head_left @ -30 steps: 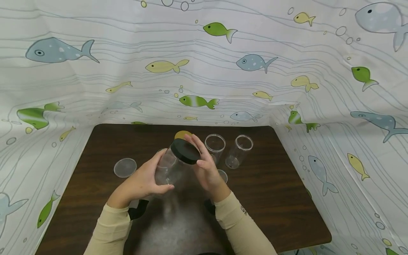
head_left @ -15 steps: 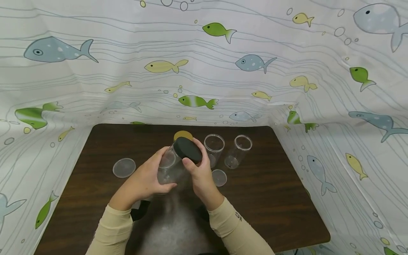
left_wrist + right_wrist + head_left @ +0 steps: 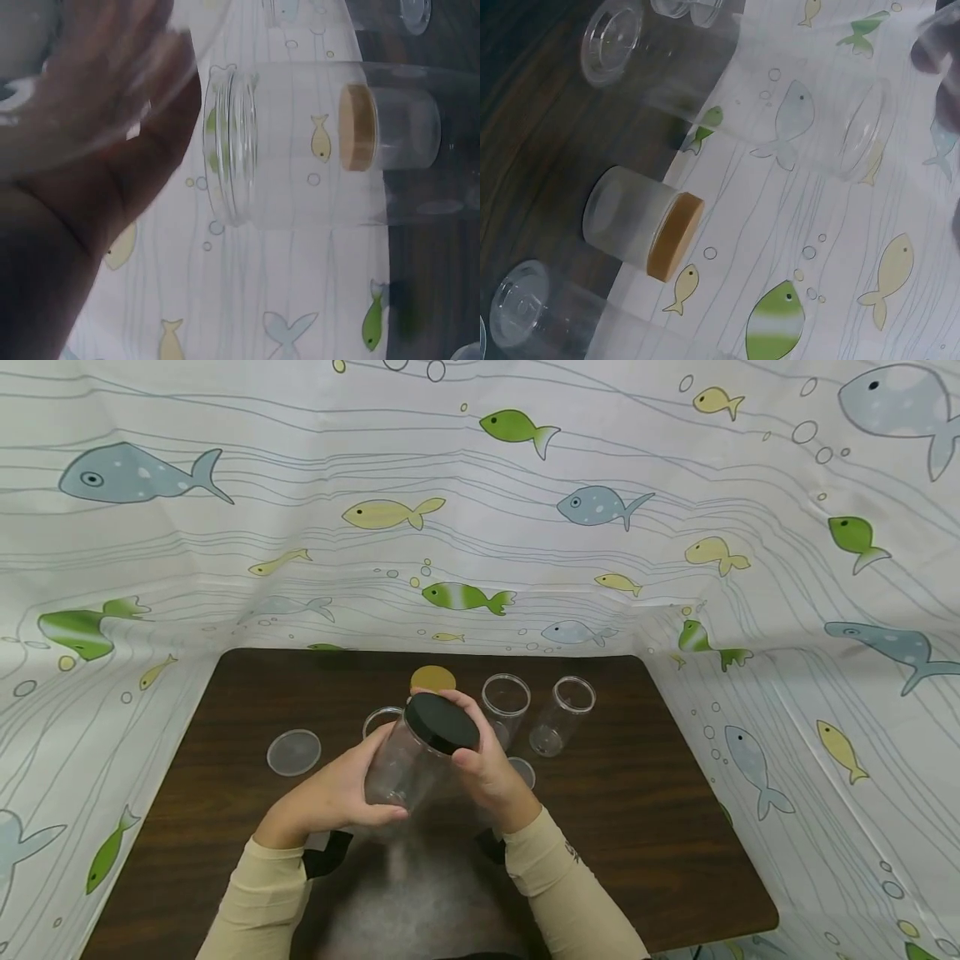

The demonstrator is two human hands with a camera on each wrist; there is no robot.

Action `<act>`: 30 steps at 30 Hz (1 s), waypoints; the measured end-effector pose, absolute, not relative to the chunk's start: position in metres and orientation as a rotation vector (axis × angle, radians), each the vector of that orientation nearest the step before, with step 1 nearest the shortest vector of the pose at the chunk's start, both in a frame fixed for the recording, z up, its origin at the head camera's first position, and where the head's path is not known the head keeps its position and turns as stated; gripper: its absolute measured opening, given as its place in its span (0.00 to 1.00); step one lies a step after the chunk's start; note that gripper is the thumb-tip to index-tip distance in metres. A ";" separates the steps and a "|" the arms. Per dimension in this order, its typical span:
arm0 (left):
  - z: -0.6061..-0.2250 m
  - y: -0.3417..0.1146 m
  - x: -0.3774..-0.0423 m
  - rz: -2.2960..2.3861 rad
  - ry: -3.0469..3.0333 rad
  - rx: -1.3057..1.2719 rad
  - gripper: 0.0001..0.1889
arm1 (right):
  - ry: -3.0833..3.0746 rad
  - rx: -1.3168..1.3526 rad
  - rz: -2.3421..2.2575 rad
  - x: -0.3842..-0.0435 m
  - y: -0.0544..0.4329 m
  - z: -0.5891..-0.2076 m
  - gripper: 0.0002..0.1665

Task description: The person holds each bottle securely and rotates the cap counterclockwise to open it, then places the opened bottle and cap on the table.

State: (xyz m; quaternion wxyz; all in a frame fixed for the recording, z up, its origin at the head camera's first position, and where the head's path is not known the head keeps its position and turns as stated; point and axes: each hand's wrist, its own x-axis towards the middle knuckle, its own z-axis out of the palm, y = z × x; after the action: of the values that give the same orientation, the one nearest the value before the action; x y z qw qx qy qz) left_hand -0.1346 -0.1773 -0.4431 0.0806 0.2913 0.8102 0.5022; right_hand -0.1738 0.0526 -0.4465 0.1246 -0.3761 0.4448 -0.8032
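Note:
A clear jar (image 3: 401,772) with a black screw lid (image 3: 442,723) is held tilted above the table, the lid pointing up and to the right. My left hand (image 3: 333,793) grips the jar's body from the left, thumb along its near side. On the other side, my right hand (image 3: 497,777) holds the rim of the lid, with its thumb at the near edge and fingers over the far edge. In the left wrist view the held jar is blurred beside my left hand (image 3: 142,165).
Behind the hands stand a jar with a gold lid (image 3: 432,678) and a clear open jar (image 3: 382,718). Two more clear open jars, one (image 3: 506,693) and another (image 3: 573,697), stand to the right. Flat clear discs lie at left (image 3: 294,752) and near the right hand (image 3: 522,772).
My right hand has gone from extended fingers to gripping the lid, then shifted its hold around the rim. The left hand stays around the jar, which has moved slightly.

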 end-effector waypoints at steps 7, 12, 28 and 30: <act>-0.446 -0.182 -0.135 1.628 2.177 0.954 0.53 | 1.270 -1.244 -2.162 -0.182 0.055 -0.446 0.50; -0.446 -0.182 -0.137 1.694 2.149 0.965 0.49 | 1.267 -1.212 -2.181 -0.180 0.056 -0.449 0.56; -0.443 -0.187 -0.136 1.717 2.272 0.893 0.54 | 1.397 -0.944 -2.512 -0.154 0.041 -0.445 0.72; -0.441 -0.185 -0.136 1.665 2.354 0.874 0.54 | 1.448 -0.942 -2.519 -0.151 0.039 -0.442 0.72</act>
State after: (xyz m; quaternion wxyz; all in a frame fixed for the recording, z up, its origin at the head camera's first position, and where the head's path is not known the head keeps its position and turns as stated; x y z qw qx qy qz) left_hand -0.1356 -0.1854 -0.4414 0.0640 0.2894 0.7797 0.5515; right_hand -0.1506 0.0389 -0.4418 0.0434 -0.3082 0.4737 -0.8239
